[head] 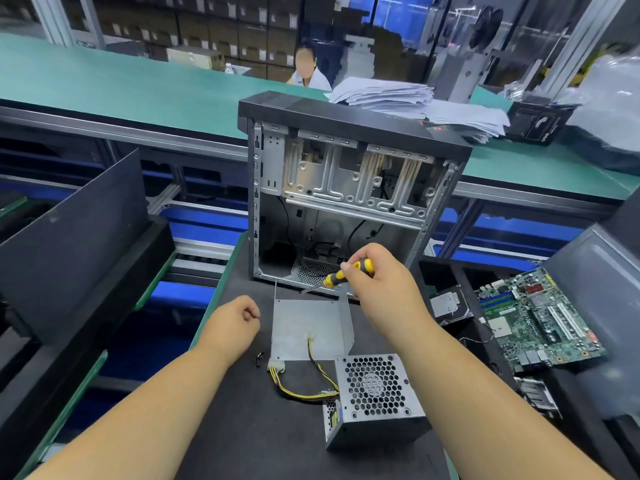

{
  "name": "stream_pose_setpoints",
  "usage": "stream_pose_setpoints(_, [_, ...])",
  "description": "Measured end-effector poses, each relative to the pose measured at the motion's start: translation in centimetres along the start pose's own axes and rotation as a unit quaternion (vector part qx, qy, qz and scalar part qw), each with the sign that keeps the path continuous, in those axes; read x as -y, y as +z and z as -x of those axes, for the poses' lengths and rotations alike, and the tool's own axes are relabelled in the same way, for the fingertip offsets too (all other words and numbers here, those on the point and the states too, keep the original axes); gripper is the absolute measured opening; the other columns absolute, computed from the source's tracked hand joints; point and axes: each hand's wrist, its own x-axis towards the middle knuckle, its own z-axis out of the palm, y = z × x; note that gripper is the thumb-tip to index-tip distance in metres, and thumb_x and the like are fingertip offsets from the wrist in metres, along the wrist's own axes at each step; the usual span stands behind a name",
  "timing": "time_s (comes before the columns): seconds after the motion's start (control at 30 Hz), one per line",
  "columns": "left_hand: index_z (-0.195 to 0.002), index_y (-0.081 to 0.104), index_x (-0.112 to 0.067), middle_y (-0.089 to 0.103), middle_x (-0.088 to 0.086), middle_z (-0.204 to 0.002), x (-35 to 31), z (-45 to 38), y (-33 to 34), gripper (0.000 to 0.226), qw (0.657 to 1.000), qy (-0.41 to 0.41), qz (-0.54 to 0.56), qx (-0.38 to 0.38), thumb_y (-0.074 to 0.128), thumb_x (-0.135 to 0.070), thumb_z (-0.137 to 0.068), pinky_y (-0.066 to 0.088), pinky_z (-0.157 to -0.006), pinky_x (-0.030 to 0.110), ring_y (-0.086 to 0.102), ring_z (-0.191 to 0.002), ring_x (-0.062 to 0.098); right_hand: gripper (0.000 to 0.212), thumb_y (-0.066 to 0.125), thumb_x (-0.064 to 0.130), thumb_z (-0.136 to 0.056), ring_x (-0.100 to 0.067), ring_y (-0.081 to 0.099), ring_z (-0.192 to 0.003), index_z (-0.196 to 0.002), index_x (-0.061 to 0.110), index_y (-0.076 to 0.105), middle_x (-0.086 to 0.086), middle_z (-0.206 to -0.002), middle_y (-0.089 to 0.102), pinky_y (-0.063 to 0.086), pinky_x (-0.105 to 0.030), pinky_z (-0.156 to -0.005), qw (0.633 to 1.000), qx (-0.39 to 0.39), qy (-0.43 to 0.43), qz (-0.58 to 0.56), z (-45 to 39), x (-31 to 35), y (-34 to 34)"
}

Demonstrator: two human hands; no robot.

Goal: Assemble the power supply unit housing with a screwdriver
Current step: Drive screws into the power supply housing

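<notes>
1. Head view shows the right hand (377, 282) with fingers curled round the yellow-and-black handle of the screwdriver (341, 275); its long axis runs from 2 o'clock at the handle down to 8 o'clock at the tip, which hangs just above the far edge of the housing cover (308, 327).
2. Left hand (235, 320) sits at 9 o'clock from the cover, fingers clenched loosely; whether it pinches a screw cannot be told; it is the nearer hand to the loose screws (258, 359), which lie at 6 o'clock from it on the black mat (263, 427).
3. Cover lies flat with one side wall bent upright at its 3 o'clock edge; the power supply body (375, 396), fan grille up, stands at 5 o'clock from the cover, touching its near corner; the yellow-black cable bundle (304, 382) trails across the gap.
4. Judgement: cover and body are not yet joined, so mating them comes before driving screws.
5. Open room lies at 6 o'clock on the mat; the computer case (346, 188) blocks 12 o'clock; the motherboard (535, 320) crowds 3 o'clock.
</notes>
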Motion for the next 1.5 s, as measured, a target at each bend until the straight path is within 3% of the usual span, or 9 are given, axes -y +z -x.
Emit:
stream_pose_setpoints(0.1, [-0.079,0.067,-0.023,0.068,0.0,-0.077,-2.0,0.2,-1.0,0.017,0.984,-0.03,0.178,0.003,0.059,-0.008,-0.084,0.044,-0.061,0.024,0.06,-0.07,0.017,0.012,0.056,0.043,-0.092,-0.01,0.048,-0.058,-0.083,0.035,0.053,0.016,-0.06,0.052,0.043,-0.031,-0.056,1.0,-0.004,-0.004,-0.013,0.1,0.5,-0.1])
stream_pose_setpoints(0.23, [-0.085,0.067,-0.009,0.066,0.006,-0.078,-4.7,1.0,-1.8,0.018,0.909,-0.079,0.407,0.046,0.054,0.001,-0.092,0.044,-0.063,0.022,0.057,-0.069,0.014,0.014,0.057,0.041,-0.093,-0.005,0.044,-0.054,-0.081,0.035,0.055,0.011,-0.061,0.052,0.041,-0.028,-0.054,0.999,-0.004,-0.012,-0.043,0.4,1.3,-0.1])
stream_pose_setpoints(0.33, [-0.091,0.065,-0.007,0.065,0.004,-0.078,-6.0,1.7,-2.1,0.006,0.853,-0.121,0.503,0.074,0.06,-0.005,-0.093,0.045,-0.061,0.02,0.057,-0.069,0.011,0.014,0.058,0.038,-0.093,-0.004,0.044,-0.054,-0.08,0.033,0.056,-0.001,-0.069,0.058,0.039,-0.028,-0.054,0.998,-0.007,-0.01,-0.063,0.7,1.8,-0.3])
stream_pose_setpoints(0.63, [-0.097,0.065,-0.006,0.066,0.001,-0.075,-7.3,3.0,-2.2,0.006,0.835,-0.091,0.529,0.123,0.061,-0.005,-0.093,0.049,-0.057,0.017,0.059,-0.065,0.008,0.012,0.058,0.033,-0.095,-0.01,0.047,-0.058,-0.083,0.028,0.059,-0.013,-0.074,0.06,0.04,-0.028,-0.054,0.995,-0.011,0.002,-0.102,1.5,2.5,-1.3])
stream_pose_setpoints(0.9, [-0.098,0.065,-0.006,0.068,-0.001,-0.072,-8.1,3.7,-2.4,0.007,0.818,-0.074,0.551,0.146,0.06,-0.006,-0.093,0.051,-0.057,0.016,0.062,-0.063,0.006,0.012,0.058,0.03,-0.095,-0.007,0.044,-0.052,-0.085,0.025,0.06,0.0,-0.064,0.056,0.04,-0.027,-0.053,0.993,-0.008,0.006,-0.116,2.0,2.3,-1.9])
stream_pose_setpoints(1.07, [-0.099,0.066,-0.005,0.069,0.0,-0.073,-8.6,4.2,-2.2,0.009,0.825,-0.067,0.543,0.142,0.059,-0.005,-0.094,0.051,-0.058,0.015,0.061,-0.064,0.007,0.012,0.058,0.03,-0.095,-0.003,0.045,-0.049,-0.084,0.026,0.06,0.008,-0.058,0.055,0.039,-0.021,-0.051,0.993,-0.007,0.007,-0.121,2.3,1.8,-2.5])
stream_pose_setpoints(1.27, [-0.095,0.068,-0.005,0.068,0.002,-0.077,-9.4,5.1,-1.8,0.01,0.843,-0.041,0.513,0.157,0.059,-0.003,-0.093,0.053,-0.059,0.016,0.062,-0.066,0.007,0.015,0.058,0.028,-0.094,-0.007,0.045,-0.052,-0.079,0.029,0.06,0.009,-0.055,0.052,0.039,-0.03,-0.056,0.99,-0.018,0.009,-0.138,2.8,0.9,-3.4])
stream_pose_setpoints(1.5, [-0.093,0.069,-0.005,0.069,0.002,-0.077,-11.2,6.6,-0.9,0.016,0.85,0.001,0.496,0.178,0.054,0.002,-0.094,0.055,-0.066,0.015,0.063,-0.069,0.009,0.018,0.051,0.019,-0.088,-0.016,0.044,-0.056,-0.078,0.031,0.059,-0.001,-0.063,0.054,0.038,-0.033,-0.052,0.988,-0.035,0.02,-0.15,3.8,-0.2,-5.6])
